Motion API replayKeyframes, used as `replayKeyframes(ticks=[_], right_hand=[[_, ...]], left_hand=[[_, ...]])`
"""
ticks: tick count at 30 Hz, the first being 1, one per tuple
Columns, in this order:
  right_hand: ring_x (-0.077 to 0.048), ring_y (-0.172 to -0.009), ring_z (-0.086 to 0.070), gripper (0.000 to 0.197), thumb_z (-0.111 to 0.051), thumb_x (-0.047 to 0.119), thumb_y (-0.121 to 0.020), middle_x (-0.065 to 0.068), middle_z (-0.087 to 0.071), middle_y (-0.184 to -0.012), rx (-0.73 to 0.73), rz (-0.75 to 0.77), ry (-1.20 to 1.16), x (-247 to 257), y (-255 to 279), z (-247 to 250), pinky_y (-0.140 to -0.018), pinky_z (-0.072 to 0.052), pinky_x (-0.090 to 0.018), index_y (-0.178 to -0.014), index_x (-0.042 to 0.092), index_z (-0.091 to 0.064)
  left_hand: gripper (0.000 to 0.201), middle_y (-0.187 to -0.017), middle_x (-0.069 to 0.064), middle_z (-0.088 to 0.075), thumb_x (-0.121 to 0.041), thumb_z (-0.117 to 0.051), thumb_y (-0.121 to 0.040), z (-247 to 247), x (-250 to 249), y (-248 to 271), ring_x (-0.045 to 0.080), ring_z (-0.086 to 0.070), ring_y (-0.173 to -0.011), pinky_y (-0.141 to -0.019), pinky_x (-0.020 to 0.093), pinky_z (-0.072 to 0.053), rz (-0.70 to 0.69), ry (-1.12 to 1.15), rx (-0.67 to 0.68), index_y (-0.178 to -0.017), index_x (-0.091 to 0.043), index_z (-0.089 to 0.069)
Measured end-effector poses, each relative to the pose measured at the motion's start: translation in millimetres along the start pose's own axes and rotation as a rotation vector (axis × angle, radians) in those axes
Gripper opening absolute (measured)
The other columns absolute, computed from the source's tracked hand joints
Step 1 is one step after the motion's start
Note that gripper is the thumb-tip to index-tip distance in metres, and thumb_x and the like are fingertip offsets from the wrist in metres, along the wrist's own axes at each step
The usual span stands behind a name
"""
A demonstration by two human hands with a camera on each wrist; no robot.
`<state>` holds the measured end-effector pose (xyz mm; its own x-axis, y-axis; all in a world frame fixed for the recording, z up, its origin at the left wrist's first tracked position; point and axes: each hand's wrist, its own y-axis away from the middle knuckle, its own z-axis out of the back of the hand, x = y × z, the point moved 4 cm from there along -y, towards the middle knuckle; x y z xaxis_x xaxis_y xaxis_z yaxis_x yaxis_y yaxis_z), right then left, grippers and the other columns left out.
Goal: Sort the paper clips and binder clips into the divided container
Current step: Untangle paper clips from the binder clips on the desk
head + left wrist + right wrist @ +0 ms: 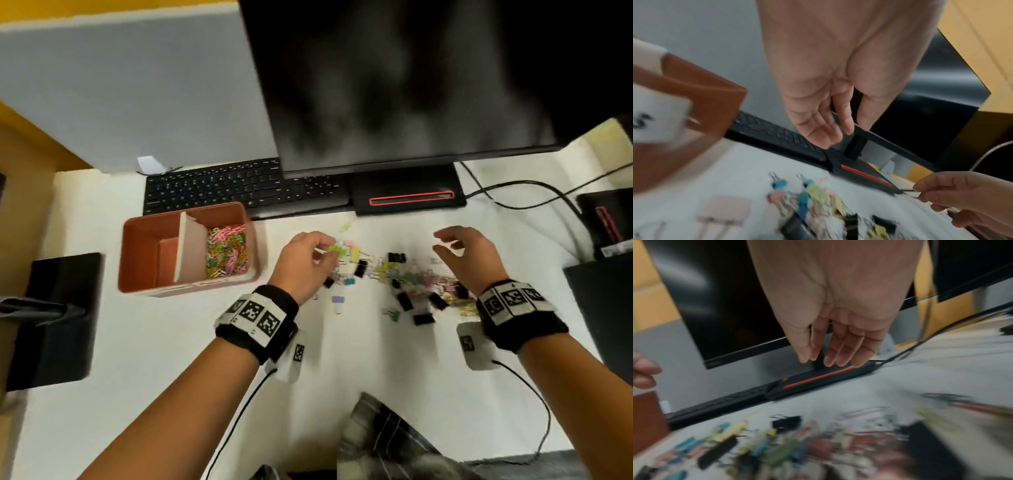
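Observation:
A brown divided container [137,240] stands at the left of the white desk. Its right compartment holds colourful paper clips [226,251]; the left one looks empty. A loose pile of black and pastel binder clips mixed with paper clips [404,277] lies in the middle of the desk. My left hand [325,253] hovers over the pile's left end with relaxed fingers, and the left wrist view shows the left hand [838,134] holding nothing. My right hand [442,245] hovers over the pile's far right; its fingers [840,352] hang straight and empty.
A black keyboard [239,185] and a monitor [411,85] on its base [407,198] stand behind the pile. Cables [531,192] run to the right. Dark objects sit at the left edge [58,318] and the right edge [603,298]. A white label [653,116] hangs on the container's front.

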<state>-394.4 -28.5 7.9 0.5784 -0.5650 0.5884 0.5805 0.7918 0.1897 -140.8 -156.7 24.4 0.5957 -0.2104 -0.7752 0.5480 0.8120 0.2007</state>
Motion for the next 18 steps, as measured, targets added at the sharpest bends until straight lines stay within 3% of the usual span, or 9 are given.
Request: replayKeyframes(ticks=[2, 4, 9, 13, 18], right_hand=[[-0.02, -0.087, -0.056, 0.025, -0.066, 0.013, -0.082, -0.011, -0.063, -0.109, 0.033, -0.047, 0.066, -32, -3, 12, -0.081, -0.04, -0.025, -0.107, 0.016, -0.065], [-0.024, -0.096, -0.059, 0.027, -0.066, 0.013, -0.081, -0.011, -0.062, -0.112, 0.084, -0.071, 0.096, -54, -8, 17, -0.083, -0.04, -0.025, -0.108, 0.016, -0.065], [-0.024, -0.103, -0.058, 0.027, -0.067, 0.017, -0.082, -0.008, -0.06, -0.114, 0.246, -0.011, 0.12, -69, -24, 4, -0.088, -0.041, -0.025, -0.108, 0.017, -0.066], [-0.024, -0.107, -0.054, 0.024, -0.07, 0.021, -0.08, -0.009, -0.056, -0.114, 0.314, 0.047, 0.158, -64, -33, -14, -0.097, -0.043, -0.033, -0.104, 0.019, -0.067], [-0.023, -0.098, -0.059, 0.016, -0.066, 0.016, -0.083, -0.009, -0.063, -0.106, 0.38, 0.085, 0.179, -55, -43, -23, -0.086, -0.045, -0.03, -0.098, 0.013, -0.068]], left_hand=[[0.025, -0.114, 0.006, -0.054, -0.02, -0.061, -0.086, -27, -7, -14, 0.018, -0.058, -0.095, -0.088, 0.022, -0.044, 0.031, -0.057, -0.022, -0.111, -0.017, -0.06], [0.033, -0.121, 0.008, -0.05, -0.019, -0.06, -0.086, -46, -9, -32, 0.022, -0.054, -0.106, -0.093, 0.021, -0.038, 0.087, -0.105, -0.053, -0.119, -0.013, -0.057], [0.036, -0.132, 0.013, -0.05, -0.017, -0.056, -0.088, -64, 7, -81, 0.03, -0.049, -0.119, -0.105, 0.034, -0.037, 0.232, -0.295, -0.054, -0.123, -0.008, -0.054], [0.031, -0.125, 0.014, -0.057, -0.014, -0.055, -0.089, -62, 12, -99, 0.03, -0.048, -0.12, -0.105, 0.035, -0.037, 0.178, -0.477, -0.002, -0.118, -0.005, -0.059], [0.015, -0.108, 0.013, -0.062, -0.014, -0.061, -0.085, -65, 14, -108, 0.028, -0.057, -0.098, -0.087, 0.034, -0.045, 0.166, -0.551, 0.02, -0.098, -0.009, -0.064]])
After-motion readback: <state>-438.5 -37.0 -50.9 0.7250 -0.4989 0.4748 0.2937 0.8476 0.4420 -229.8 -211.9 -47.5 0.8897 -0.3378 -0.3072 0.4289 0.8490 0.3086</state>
